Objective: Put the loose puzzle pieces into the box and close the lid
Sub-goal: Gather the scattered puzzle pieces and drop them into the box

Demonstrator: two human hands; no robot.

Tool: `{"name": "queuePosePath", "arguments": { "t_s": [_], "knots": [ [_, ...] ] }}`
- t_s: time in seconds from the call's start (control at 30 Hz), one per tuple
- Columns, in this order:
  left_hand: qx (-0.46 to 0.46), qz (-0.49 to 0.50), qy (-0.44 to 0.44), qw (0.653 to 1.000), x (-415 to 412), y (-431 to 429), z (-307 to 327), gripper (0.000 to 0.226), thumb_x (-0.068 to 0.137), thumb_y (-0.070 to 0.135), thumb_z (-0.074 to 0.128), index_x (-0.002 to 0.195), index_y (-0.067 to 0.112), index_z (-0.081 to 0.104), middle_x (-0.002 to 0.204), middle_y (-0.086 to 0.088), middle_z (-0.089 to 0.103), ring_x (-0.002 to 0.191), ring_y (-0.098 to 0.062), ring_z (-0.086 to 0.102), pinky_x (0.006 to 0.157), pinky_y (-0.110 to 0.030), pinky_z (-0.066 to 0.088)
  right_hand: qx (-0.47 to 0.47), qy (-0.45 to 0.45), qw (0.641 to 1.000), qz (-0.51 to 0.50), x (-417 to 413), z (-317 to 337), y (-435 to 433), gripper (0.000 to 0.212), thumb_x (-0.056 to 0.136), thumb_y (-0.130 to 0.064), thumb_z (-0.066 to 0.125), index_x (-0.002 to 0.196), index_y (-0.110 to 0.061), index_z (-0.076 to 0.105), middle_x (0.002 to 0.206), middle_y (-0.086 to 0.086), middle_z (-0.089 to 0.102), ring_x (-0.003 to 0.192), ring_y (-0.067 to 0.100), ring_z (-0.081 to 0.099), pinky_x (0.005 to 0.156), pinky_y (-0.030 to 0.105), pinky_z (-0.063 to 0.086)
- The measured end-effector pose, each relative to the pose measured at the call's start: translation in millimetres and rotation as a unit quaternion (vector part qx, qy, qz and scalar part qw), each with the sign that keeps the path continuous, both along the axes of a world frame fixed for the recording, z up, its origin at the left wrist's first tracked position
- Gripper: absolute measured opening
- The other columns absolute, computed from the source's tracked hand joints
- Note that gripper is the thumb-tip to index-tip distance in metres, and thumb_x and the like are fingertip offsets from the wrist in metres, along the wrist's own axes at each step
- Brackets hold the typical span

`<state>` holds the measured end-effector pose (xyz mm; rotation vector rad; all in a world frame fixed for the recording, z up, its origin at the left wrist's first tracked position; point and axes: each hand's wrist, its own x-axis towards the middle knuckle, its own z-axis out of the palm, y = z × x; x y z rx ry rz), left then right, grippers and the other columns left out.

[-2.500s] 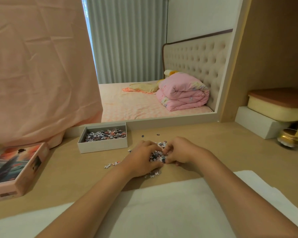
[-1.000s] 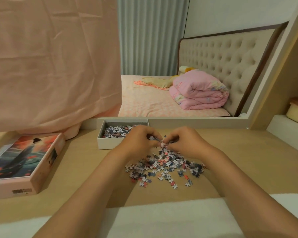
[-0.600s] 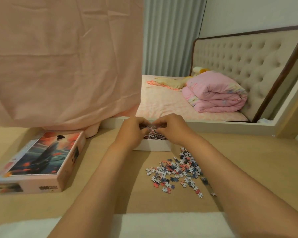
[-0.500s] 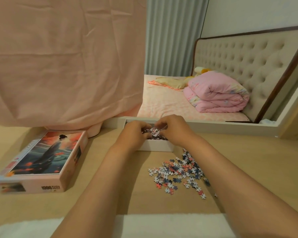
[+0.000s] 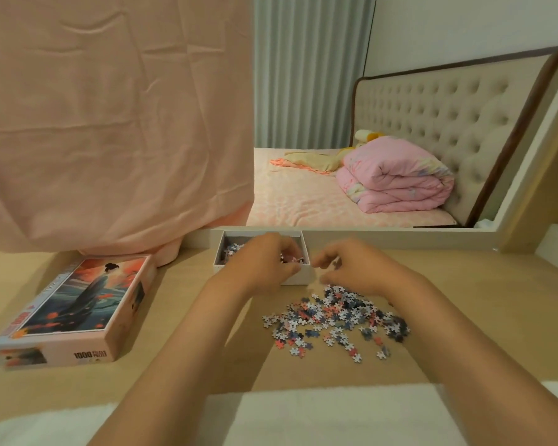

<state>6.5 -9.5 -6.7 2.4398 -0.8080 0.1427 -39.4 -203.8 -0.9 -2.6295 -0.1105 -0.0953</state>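
Observation:
The white open box (image 5: 305, 275) stands at the back of the desk with puzzle pieces (image 5: 231, 249) inside it. My left hand (image 5: 264, 263) hovers over the box, fingers loosely curled and pointing down, with nothing seen in its grip. My right hand (image 5: 348, 265) is just right of the box, fingers loosely curled and holding nothing. A pile of loose puzzle pieces (image 5: 335, 317) lies scattered on the desk below my right hand. The box lid (image 5: 74, 307), printed with a figure in a robe, lies picture side up at the left.
A pink cloth (image 5: 110, 123) hangs down to the desk behind the lid. A white ledge (image 5: 400, 235) runs right behind the box, with a bed beyond it. A white towel (image 5: 319, 413) covers the near desk edge.
Both hands carried a handful of pieces from the pile up to the box. They have since parted: the left stays over the box, the right has drawn back to the right.

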Motion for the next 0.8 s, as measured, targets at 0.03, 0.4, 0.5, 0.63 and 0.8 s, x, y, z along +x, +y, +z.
{"name": "queuePosePath", "arguments": {
  "t_s": [0.03, 0.4, 0.5, 0.63, 0.8],
  "knots": [
    [0.024, -0.014, 0.025, 0.999, -6, -2, 0, 0.019, 0.087, 0.037, 0.066, 0.104, 0.029, 0.067, 0.099, 0.014, 0.062, 0.089, -0.008, 0.060, 0.079, -0.028, 0.049, -0.012, 0.025, 1.000, -0.003, -7, -4, -6, 0.030, 0.082, -0.029, 0.076, 0.110, -0.037, 0.069, 0.110, -0.016, 0.065, 0.092, 0.003, 0.060, 0.082, 0.023, 0.046],
    [0.197, -0.045, 0.015, 0.979, -45, -13, -46, 0.065, 0.086, 0.061, 0.056, 0.141, 0.029, 0.046, 0.128, 0.001, 0.042, 0.124, -0.018, 0.035, 0.102, -0.041, 0.040, -0.163, 0.117, 0.979, 0.037, -30, -33, -16, 0.070, 0.086, -0.060, 0.060, 0.149, -0.038, 0.037, 0.156, 0.000, 0.031, 0.143, 0.024, 0.026, 0.113, 0.047, 0.031],
    [0.166, -0.044, 0.008, 0.985, -44, -21, -47, 0.055, 0.087, 0.051, 0.062, 0.136, 0.026, 0.053, 0.121, -0.002, 0.049, 0.117, -0.022, 0.042, 0.099, -0.041, 0.041, -0.122, 0.083, 0.987, 0.056, -27, -30, -16, 0.049, 0.090, -0.043, 0.067, 0.136, -0.036, 0.056, 0.136, -0.001, 0.052, 0.121, 0.018, 0.050, 0.097, 0.034, 0.042],
    [0.163, -0.033, 0.019, 0.986, -42, -26, -46, 0.066, 0.084, 0.053, 0.065, 0.142, 0.028, 0.045, 0.124, 0.000, 0.046, 0.118, -0.022, 0.045, 0.098, -0.041, 0.044, -0.118, 0.084, 0.989, 0.037, -28, -30, -20, 0.064, 0.087, -0.048, 0.067, 0.146, -0.036, 0.042, 0.146, -0.003, 0.040, 0.136, 0.021, 0.035, 0.109, 0.044, 0.037],
    [0.222, -0.038, 0.038, 0.974, -40, -32, -40, 0.064, 0.087, 0.053, 0.061, 0.144, 0.030, 0.042, 0.132, -0.002, 0.042, 0.123, -0.024, 0.037, 0.102, -0.044, 0.040, -0.169, 0.128, 0.977, 0.001, -27, -31, -18, 0.067, 0.095, -0.048, 0.057, 0.153, -0.026, 0.032, 0.153, 0.009, 0.028, 0.144, 0.029, 0.020, 0.114, 0.049, 0.030]
  ]
}}
